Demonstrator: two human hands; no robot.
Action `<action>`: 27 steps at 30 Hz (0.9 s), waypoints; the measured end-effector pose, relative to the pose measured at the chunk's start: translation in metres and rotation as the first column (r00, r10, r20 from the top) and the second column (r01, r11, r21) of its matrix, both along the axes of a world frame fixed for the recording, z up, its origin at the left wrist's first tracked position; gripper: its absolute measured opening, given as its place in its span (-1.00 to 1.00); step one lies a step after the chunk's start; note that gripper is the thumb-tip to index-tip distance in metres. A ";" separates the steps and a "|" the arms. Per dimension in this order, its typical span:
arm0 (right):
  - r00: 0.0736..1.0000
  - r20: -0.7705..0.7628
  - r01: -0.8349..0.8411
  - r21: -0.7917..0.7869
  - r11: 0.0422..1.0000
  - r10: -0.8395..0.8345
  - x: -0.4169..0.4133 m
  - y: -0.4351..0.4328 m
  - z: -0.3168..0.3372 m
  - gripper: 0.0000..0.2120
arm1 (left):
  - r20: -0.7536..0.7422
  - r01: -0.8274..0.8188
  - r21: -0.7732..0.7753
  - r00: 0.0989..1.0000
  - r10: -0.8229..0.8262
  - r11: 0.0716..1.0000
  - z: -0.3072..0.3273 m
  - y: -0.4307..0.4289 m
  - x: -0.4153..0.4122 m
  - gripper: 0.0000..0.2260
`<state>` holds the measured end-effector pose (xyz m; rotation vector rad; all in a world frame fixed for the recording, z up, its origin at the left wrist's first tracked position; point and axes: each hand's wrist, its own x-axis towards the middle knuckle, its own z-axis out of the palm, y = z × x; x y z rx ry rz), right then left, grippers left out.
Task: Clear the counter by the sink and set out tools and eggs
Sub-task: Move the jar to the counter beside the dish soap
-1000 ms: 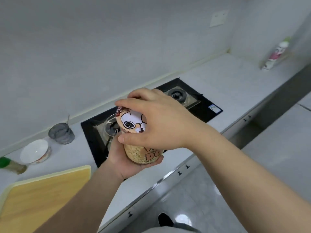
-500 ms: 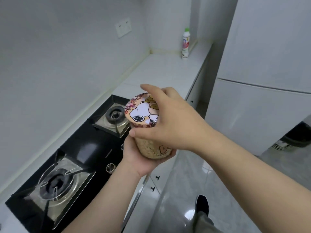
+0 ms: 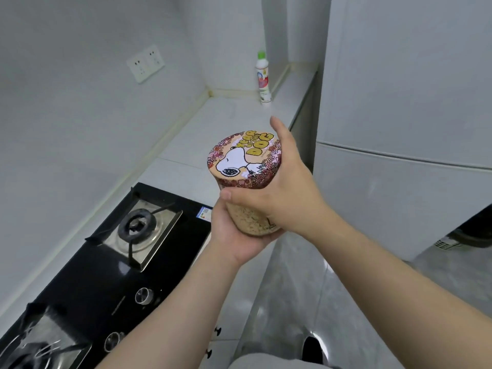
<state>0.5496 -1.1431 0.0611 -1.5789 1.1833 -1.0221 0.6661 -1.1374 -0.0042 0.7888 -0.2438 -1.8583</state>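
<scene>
Hands: both on one jar (image 3: 249, 221), held in the air at frame centre, above the counter (image 3: 226, 121) front edge.
- Left hand (image 3: 231, 235): palm up, cupped under the jar base, fingers curled round its far side; forearm enters from 7 o'clock.
- Right hand (image 3: 290, 193): wrapped round the lid (image 3: 243, 158) from 3 o'clock, thumb lying across the jar just under the lid rim at 6 o'clock, one fingertip showing past the rim at 1 o'clock; forearm enters from 4 o'clock. Both hands grip; neither is spread.

Counts:
- jar 1, clear wall, pale tan grainy fill
- lid 1, seated on the jar, tilted toward the camera
- hob (image 3: 87, 283) 1, black, at 8 o'clock of the jar; burners (image 3: 137, 227) 2; knobs (image 3: 143, 294) 2
- bottle (image 3: 263, 78) 1, white with green cap, upright at 12 o'clock in the far counter corner
- socket plate (image 3: 145, 63) on the wall at 11 o'clock
- fridge (image 3: 399, 129) at 3 o'clock
- shoe (image 3: 312, 348) 1, at 5 o'clock on the floor

Writing:
- lid: "DOG" in yellow, cartoon white dog with black ear, flower border; yellow word above it not readable
- bottle label and hob sticker: too small to read
</scene>
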 end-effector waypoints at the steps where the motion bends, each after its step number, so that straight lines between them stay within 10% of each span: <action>1: 1.000 0.003 -0.002 0.019 1.000 0.002 -0.004 -0.011 -0.002 0.22 | 0.015 -0.001 0.011 1.000 0.001 1.000 -0.001 -0.010 -0.003 -0.49; 13: 0.999 -0.008 0.032 0.044 0.999 -0.031 0.003 -0.163 -0.040 -0.11 | 0.230 0.079 0.010 0.970 -0.080 0.997 -0.030 -0.167 0.026 -0.67; 27: 0.993 -0.009 0.115 0.029 0.993 -0.115 0.046 -0.333 -0.074 -0.21 | 0.683 -0.037 -0.098 0.724 0.094 0.995 0.002 -0.340 0.085 -0.65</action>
